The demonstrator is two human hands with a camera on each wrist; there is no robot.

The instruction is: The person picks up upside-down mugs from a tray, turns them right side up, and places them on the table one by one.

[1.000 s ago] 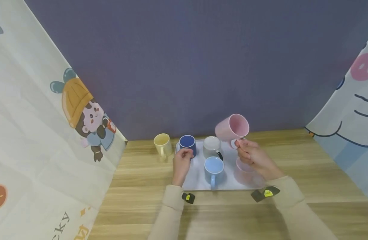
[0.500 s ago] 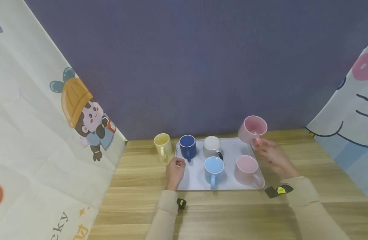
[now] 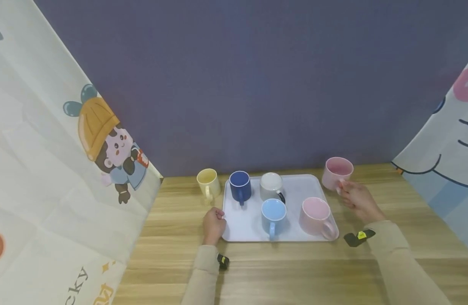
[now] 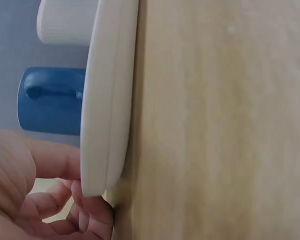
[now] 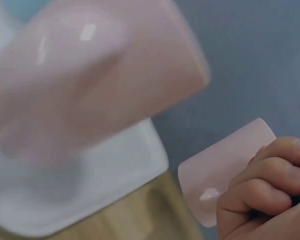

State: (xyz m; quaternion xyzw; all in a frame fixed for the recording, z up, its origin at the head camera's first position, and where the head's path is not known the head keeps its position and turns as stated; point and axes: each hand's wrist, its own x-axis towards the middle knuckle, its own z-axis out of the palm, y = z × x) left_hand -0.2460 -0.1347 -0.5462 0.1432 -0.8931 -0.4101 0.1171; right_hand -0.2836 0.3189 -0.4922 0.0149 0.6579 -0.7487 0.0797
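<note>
My right hand [image 3: 358,201] grips the handle of a pink mug [image 3: 330,180], which stands upright just right of the white tray [image 3: 241,224]; whether its base meets the table is hard to tell. In the right wrist view the curled fingers [image 5: 262,192] cover that handle. My left hand [image 3: 213,226] pinches the tray's left edge, with fingertips at its rim [image 4: 102,165] in the left wrist view. On the tray sit a dark blue mug [image 3: 237,193], a white mug with a black handle [image 3: 268,194], a light blue mug [image 3: 271,222] and a second pink mug [image 3: 311,222].
A yellow mug [image 3: 211,188] stands on the wooden table [image 3: 173,228], left of the tray. A dark panel [image 3: 234,84] rises behind the table. White printed cloths hang at the left [image 3: 35,148] and right [image 3: 451,178].
My right hand has carried the pink mug rightward and lowered it, bringing it from tilted to upright beyond the tray. My left hand has moved from the dark blue mug to the tray's left edge.
</note>
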